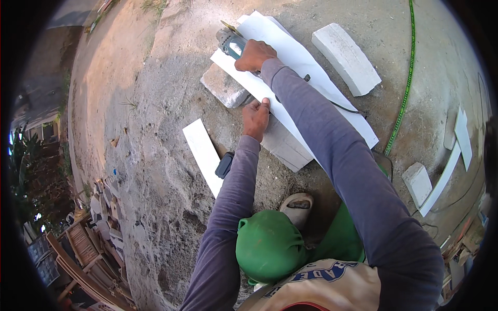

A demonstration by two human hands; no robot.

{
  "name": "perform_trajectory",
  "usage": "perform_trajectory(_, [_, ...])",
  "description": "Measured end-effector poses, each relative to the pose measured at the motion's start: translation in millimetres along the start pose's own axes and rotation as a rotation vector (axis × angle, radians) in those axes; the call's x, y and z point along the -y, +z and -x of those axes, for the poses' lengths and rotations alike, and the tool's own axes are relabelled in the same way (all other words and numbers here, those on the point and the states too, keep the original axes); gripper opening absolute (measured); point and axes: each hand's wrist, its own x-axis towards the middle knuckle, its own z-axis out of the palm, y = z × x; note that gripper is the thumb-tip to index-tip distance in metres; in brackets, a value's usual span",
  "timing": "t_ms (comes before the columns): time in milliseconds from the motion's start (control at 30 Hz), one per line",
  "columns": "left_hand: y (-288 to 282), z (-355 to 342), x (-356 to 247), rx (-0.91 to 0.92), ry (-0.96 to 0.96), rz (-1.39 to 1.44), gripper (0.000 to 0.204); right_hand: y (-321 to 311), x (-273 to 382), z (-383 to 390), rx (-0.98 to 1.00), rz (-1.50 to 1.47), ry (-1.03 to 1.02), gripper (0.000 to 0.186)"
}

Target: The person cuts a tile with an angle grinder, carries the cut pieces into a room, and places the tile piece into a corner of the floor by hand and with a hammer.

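Note:
A large white tile (306, 67) lies across two grey concrete blocks (224, 86) on the dirt ground. My right hand (254, 55) grips a teal angle grinder (231, 42) at the tile's far edge, its disc at the tile's upper left corner. My left hand (256, 117) presses flat on the tile's near edge, over the second block (286, 147). The grinder's black cord (342, 107) runs back across the tile.
A narrow white tile strip (203, 154) lies on the ground to the left, a dark object (225, 165) beside it. Another block (346, 58) sits at the right of the tile. A green hose (405, 78), smaller block (417, 181), more strips (461, 136) and stacked wood (88, 249) lie around.

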Motion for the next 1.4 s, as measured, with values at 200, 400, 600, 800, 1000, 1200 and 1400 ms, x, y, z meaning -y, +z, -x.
perform_trajectory(200, [-1.7, 0.2, -1.4, 0.009, -0.01, -0.047, 0.031, 0.1, -0.3, 2.5, 0.003, 0.002, -0.004, 0.05])
perform_trajectory(400, [-2.0, 1.0, -1.3, 0.002, 0.011, -0.052, 0.033, -0.8, -5.9, 12.4, 0.02, -0.002, -0.006, 0.051])
perform_trajectory(600, [-1.1, 0.0, 0.4, 0.012, 0.01, 0.0, 0.032, -3.2, -10.4, 18.2, 0.022, -0.006, 0.001, 0.052])
perform_trajectory(800, [-2.3, -0.6, 0.7, 0.034, 0.012, 0.022, 0.031, -2.9, -13.2, 23.2, 0.039, -0.02, 0.016, 0.052])
perform_trajectory(1000, [-0.1, 2.3, -2.6, 0.003, 0.022, -0.044, 0.032, -2.6, -17.5, 26.6, 0.051, -0.009, 0.025, 0.051])
perform_trajectory(1200, [-3.2, 0.0, 1.8, 0.011, 0.025, -0.033, 0.033, -4.5, -18.6, 32.0, 0.037, -0.004, 0.023, 0.053])
perform_trajectory(1400, [-2.9, -3.0, 5.0, 0.012, 0.049, -0.033, 0.032, -5.5, -20.8, 37.3, 0.034, 0.002, 0.031, 0.052])
